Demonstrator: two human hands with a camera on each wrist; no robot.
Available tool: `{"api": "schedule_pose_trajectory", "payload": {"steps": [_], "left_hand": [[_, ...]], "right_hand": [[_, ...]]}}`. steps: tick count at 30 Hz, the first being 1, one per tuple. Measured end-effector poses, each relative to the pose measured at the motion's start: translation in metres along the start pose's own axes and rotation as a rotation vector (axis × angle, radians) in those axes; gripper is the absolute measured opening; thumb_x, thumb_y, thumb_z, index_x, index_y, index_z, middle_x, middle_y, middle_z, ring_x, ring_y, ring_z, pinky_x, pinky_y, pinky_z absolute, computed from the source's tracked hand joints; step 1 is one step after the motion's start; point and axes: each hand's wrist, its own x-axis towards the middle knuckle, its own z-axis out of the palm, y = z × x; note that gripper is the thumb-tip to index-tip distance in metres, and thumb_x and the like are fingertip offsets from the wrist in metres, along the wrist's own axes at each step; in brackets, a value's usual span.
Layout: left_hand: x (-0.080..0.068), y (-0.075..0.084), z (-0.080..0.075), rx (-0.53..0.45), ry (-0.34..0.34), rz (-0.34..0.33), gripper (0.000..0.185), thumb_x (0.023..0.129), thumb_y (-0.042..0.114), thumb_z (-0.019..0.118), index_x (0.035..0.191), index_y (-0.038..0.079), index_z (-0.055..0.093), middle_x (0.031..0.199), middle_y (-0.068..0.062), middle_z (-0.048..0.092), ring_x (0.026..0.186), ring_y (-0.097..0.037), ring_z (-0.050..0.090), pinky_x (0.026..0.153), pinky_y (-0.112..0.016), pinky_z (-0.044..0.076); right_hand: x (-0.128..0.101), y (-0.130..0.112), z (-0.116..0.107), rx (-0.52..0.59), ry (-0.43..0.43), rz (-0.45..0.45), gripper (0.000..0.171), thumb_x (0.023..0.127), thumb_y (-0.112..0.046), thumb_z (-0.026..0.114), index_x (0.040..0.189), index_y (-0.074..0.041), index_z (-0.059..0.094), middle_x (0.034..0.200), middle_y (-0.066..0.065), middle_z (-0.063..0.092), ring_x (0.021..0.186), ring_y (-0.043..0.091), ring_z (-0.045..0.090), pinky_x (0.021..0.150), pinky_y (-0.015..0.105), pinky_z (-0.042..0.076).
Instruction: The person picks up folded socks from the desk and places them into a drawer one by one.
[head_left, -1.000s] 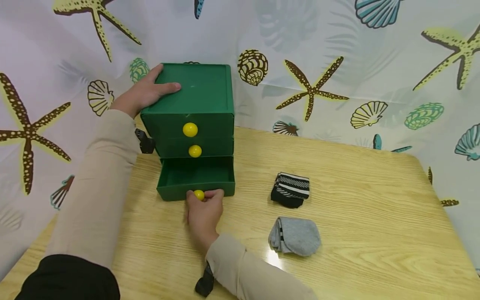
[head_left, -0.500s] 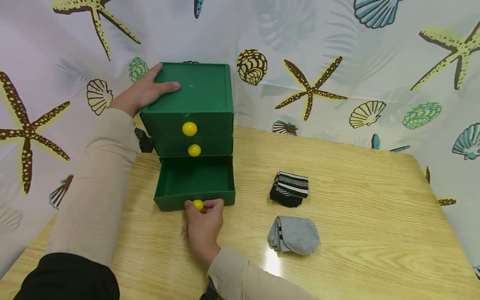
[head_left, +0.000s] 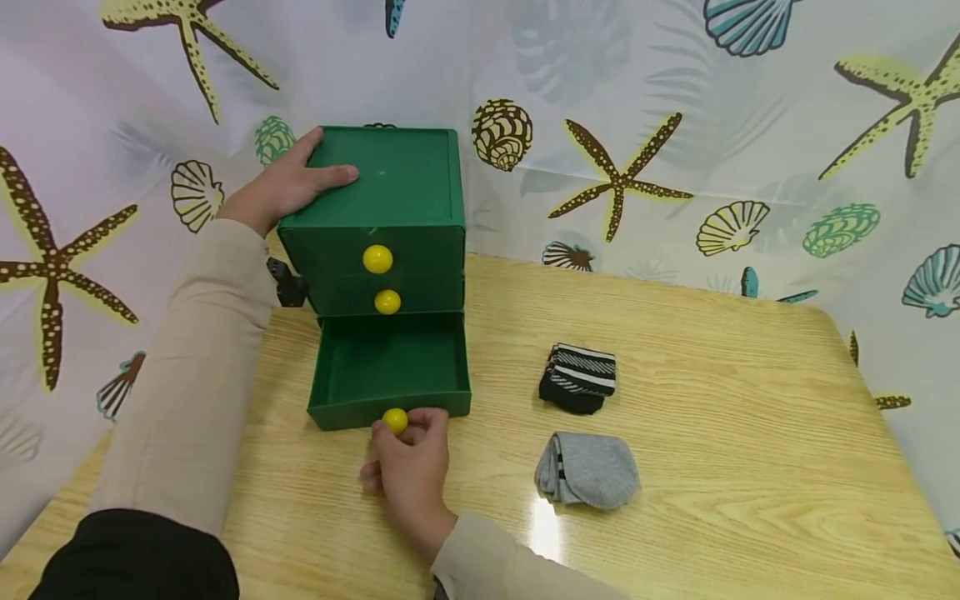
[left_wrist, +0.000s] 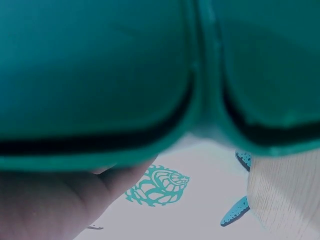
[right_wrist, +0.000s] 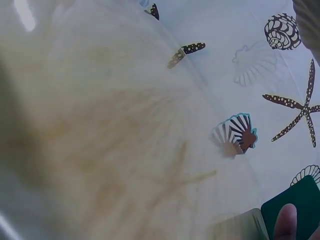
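Observation:
A green three-drawer box (head_left: 390,200) stands at the back left of the wooden table (head_left: 712,400). Its bottom drawer (head_left: 388,367) is pulled out and looks empty. My right hand (head_left: 408,462) pinches that drawer's yellow knob (head_left: 394,420). My left hand (head_left: 288,185) lies flat on the box's top left corner, fingers straight. The two upper drawers are closed, each with a yellow knob (head_left: 377,258). The left wrist view is filled by the green box (left_wrist: 150,75), blurred. In the right wrist view a fingertip (right_wrist: 286,222) touches the green drawer (right_wrist: 295,205).
A folded black-and-white striped sock pair (head_left: 579,379) and a folded grey sock pair (head_left: 588,469) lie to the right of the drawer. A seashell-and-starfish curtain (head_left: 675,125) hangs close behind the table. A black strap (head_left: 285,283) shows at my left wrist.
My right hand has drawn the bottom drawer further out toward me. The left hand has stayed on top of the box.

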Motion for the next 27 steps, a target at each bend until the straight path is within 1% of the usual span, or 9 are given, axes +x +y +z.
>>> {"api": "schedule_pose_trajectory", "payload": {"steps": [5,8,11,15,17,19,22,25,27], "left_hand": [[0.0,-0.001,-0.001,0.001,-0.001,0.0,0.097,0.099,0.06,0.049,0.159,0.029,-0.021,0.167,-0.011,-0.017,0.151,-0.043,-0.004,0.117,-0.063,0.01],[0.0,-0.001,-0.001,-0.004,-0.002,0.004,0.097,0.099,0.06,0.049,0.159,0.029,-0.021,0.167,-0.011,-0.017,0.151,-0.042,-0.005,0.117,-0.063,0.009],[0.0,-0.001,0.0,-0.007,0.0,0.004,0.098,0.099,0.061,0.049,0.159,0.029,-0.021,0.167,-0.01,-0.018,0.151,-0.042,-0.005,0.118,-0.062,0.008],[-0.001,0.0,0.0,-0.008,-0.001,-0.001,0.099,0.098,0.062,0.05,0.159,0.029,-0.021,0.167,-0.009,-0.018,0.151,-0.041,-0.006,0.118,-0.062,0.007],[-0.002,0.0,-0.001,-0.005,0.001,-0.002,0.098,0.098,0.063,0.049,0.159,0.03,-0.021,0.166,-0.008,-0.019,0.151,-0.039,-0.008,0.118,-0.062,0.006],[-0.002,-0.001,-0.001,0.0,0.004,-0.001,0.098,0.098,0.063,0.049,0.159,0.03,-0.021,0.166,-0.007,-0.019,0.151,-0.038,-0.009,0.118,-0.062,0.006],[-0.002,-0.001,-0.002,0.007,0.008,-0.002,0.097,0.098,0.063,0.049,0.159,0.031,-0.02,0.166,-0.005,-0.019,0.151,-0.037,-0.01,0.118,-0.062,0.006],[-0.001,-0.002,-0.001,-0.005,0.006,-0.004,0.098,0.098,0.063,0.05,0.159,0.032,-0.02,0.167,-0.005,-0.018,0.152,-0.038,-0.008,0.118,-0.062,0.007],[-0.002,-0.002,-0.001,-0.013,0.007,-0.007,0.098,0.098,0.063,0.05,0.159,0.032,-0.02,0.167,-0.005,-0.018,0.152,-0.038,-0.008,0.118,-0.061,0.007]], "right_hand": [[-0.007,-0.005,-0.015,-0.048,-0.051,0.082,0.042,0.094,-0.007,0.07,0.123,-0.009,0.039,0.086,0.012,0.065,0.047,0.018,0.061,0.042,0.025,0.051],[-0.011,-0.012,-0.032,-0.061,-0.128,0.113,0.04,0.091,-0.001,0.066,0.123,-0.006,0.041,0.087,0.011,0.066,0.048,0.017,0.061,0.043,0.025,0.051],[-0.013,-0.023,-0.057,-0.075,-0.262,0.12,0.033,0.091,0.003,0.06,0.12,-0.003,0.044,0.086,0.014,0.069,0.051,0.015,0.063,0.046,0.026,0.053],[-0.016,-0.045,-0.095,-0.134,-0.468,0.101,0.02,0.096,0.001,0.056,0.115,0.004,0.049,0.087,0.017,0.071,0.057,0.015,0.066,0.053,0.027,0.056],[-0.015,-0.056,-0.117,-0.147,-0.575,0.069,0.022,0.099,-0.001,0.056,0.119,0.007,0.049,0.089,0.018,0.071,0.062,0.016,0.068,0.057,0.029,0.057],[-0.012,-0.068,-0.141,-0.132,-0.656,0.026,0.026,0.102,-0.002,0.055,0.126,0.004,0.05,0.093,0.016,0.071,0.067,0.017,0.069,0.06,0.03,0.058],[-0.002,-0.087,-0.178,-0.089,-0.722,-0.085,0.028,0.105,-0.001,0.05,0.132,-0.003,0.053,0.099,0.014,0.071,0.076,0.018,0.071,0.065,0.032,0.059],[0.006,-0.107,-0.214,-0.138,-0.669,-0.215,0.028,0.105,0.002,0.048,0.127,-0.008,0.062,0.104,0.011,0.071,0.086,0.019,0.071,0.069,0.034,0.06],[0.011,-0.117,-0.236,-0.211,-0.609,-0.301,0.026,0.105,0.005,0.048,0.124,-0.001,0.065,0.109,0.011,0.07,0.094,0.022,0.07,0.075,0.037,0.06]]}}
